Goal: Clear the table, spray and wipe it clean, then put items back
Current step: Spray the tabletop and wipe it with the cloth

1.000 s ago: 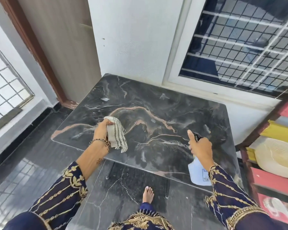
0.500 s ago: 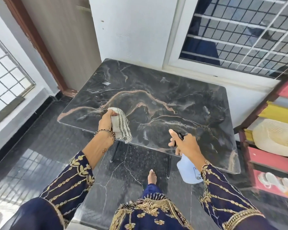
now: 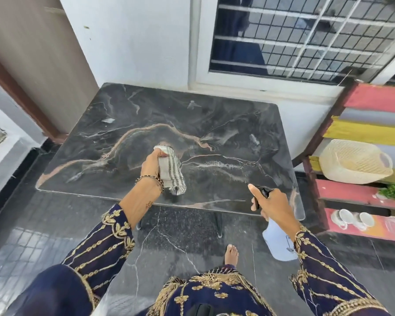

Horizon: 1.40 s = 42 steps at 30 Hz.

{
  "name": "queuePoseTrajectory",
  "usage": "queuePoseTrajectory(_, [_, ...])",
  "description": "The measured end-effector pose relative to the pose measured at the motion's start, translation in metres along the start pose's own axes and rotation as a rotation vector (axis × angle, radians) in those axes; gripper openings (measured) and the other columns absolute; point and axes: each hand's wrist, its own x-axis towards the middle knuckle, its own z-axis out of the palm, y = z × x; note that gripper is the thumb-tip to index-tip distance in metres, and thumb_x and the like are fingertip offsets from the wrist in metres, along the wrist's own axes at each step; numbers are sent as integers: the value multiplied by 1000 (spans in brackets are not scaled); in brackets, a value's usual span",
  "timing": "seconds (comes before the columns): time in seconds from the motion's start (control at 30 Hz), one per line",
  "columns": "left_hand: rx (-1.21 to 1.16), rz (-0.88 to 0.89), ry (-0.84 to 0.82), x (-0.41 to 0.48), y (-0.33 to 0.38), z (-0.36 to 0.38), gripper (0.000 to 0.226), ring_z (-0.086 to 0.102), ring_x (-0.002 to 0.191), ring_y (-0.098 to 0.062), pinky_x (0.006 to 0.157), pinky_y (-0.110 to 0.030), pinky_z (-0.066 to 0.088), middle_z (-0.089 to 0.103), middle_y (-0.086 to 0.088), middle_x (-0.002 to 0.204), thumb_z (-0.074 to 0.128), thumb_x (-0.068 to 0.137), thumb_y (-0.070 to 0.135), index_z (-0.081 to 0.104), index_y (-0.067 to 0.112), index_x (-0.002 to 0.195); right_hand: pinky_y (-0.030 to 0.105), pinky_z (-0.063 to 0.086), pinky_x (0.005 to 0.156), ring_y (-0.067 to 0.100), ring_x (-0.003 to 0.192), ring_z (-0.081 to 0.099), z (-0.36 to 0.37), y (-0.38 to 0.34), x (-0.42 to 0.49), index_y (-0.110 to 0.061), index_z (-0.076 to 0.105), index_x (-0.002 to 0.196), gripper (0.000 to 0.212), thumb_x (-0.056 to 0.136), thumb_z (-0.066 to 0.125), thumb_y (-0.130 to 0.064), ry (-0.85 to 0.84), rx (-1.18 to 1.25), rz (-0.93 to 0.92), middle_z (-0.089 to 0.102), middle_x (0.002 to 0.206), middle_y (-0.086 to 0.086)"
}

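The dark marble table [image 3: 128, 124] stands against the white wall, its top bare. My left hand [image 3: 151, 164] grips a folded cloth [image 3: 172, 171] with grey stripes and holds it over the table's near middle. My right hand [image 3: 270, 201] holds a white spray bottle [image 3: 277, 241] with a black trigger head at the table's near right edge. The forefinger sticks out straight. The bottle body hangs below the hand, off the table's front edge.
A painted wooden shelf [image 3: 372, 99] stands right of the table and holds a woven basket [image 3: 351, 163], a green plant [image 3: 393, 190], white cups [image 3: 352, 218] and a glass dish. A barred window [image 3: 294, 35] is behind the table, a door at left. My bare foot [image 3: 231, 254] is on the dark floor.
My left hand has carried the cloth to the right and further in over the table's middle. My right hand with the spray bottle stays near the front right edge.
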Motion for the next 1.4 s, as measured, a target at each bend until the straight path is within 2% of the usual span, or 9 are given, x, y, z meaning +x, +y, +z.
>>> queuePoseTrajectory(0.07, [12, -5, -11, 5, -4, 22, 30, 60, 79, -28, 82, -44, 54, 61, -9, 93, 60, 76, 26, 61, 15, 103, 20, 38, 34, 13, 32, 52, -12, 12, 8, -7, 69, 66, 62, 86, 64, -65, 42, -14, 39, 67, 50, 1])
queuePoseTrajectory(0.23, [121, -51, -28, 19, -16, 87, 54, 61, 89, -30, 95, -54, 51, 62, -12, 104, 60, 73, 29, 61, 8, 123, 17, 42, 36, 6, 36, 59, -60, 42, 38, -6, 71, 75, 56, 87, 66, -61, 121, -62, 105, 68, 49, -5])
queuePoseTrajectory(0.3, [120, -45, -51, 23, -21, 115, 50, 62, 86, -29, 83, -44, 55, 61, -13, 108, 60, 75, 26, 62, 7, 121, 21, 52, 52, 5, 45, 66, -84, 51, 52, -7, 71, 72, 60, 88, 61, -64, 105, -122, 125, 70, 51, -4])
queuePoseTrajectory(0.43, [142, -56, -46, 35, -31, 163, 57, 61, 91, -29, 87, -45, 52, 61, -12, 111, 60, 77, 23, 54, 7, 131, 36, 55, 74, 29, 70, 69, -118, 65, 84, -1, 70, 73, 71, 89, 54, -68, 137, -253, 103, 71, 70, 13])
queuePoseTrajectory(0.57, [149, -93, -47, 43, -40, 202, 41, 64, 86, -27, 91, -46, 53, 64, -8, 103, 62, 77, 26, 62, 14, 116, 36, 57, 70, 33, 72, 70, -138, 63, 119, 3, 70, 87, 74, 89, 53, -69, 116, -255, 112, 73, 81, 17])
queuePoseTrajectory(0.73, [135, -119, -13, 62, -46, 238, 39, 63, 93, -30, 99, -53, 49, 63, -11, 106, 61, 74, 26, 61, 14, 111, 19, 46, 38, 14, 35, 61, -154, 43, 162, -3, 71, 72, 64, 93, 56, -62, 104, -121, 69, 67, 46, -2])
queuePoseTrajectory(0.9, [97, -113, 41, 77, -50, 255, 41, 64, 90, -31, 93, -51, 53, 65, -12, 104, 62, 77, 27, 66, 11, 114, 40, 58, 54, 28, 51, 65, -155, 25, 210, -13, 66, 65, 54, 94, 57, -57, 140, -63, -4, 72, 65, 12])
queuePoseTrajectory(1.1, [67, -68, 99, 95, -45, 270, 23, 65, 70, -28, 79, -43, 56, 67, -8, 85, 63, 76, 24, 67, 11, 95, 24, 46, 40, 19, 41, 66, -157, -2, 261, -17, 71, 84, 46, 91, 60, -61, 90, 44, -27, 74, 63, 3])
queuePoseTrajectory(1.4, [24, -58, 135, 115, -47, 269, 22, 63, 64, -27, 72, -38, 55, 67, -9, 74, 65, 72, 27, 68, 10, 86, 38, 60, 61, 25, 55, 69, -150, -51, 332, -5, 70, 71, 67, 94, 50, -65, 158, 37, -129, 73, 64, 7])
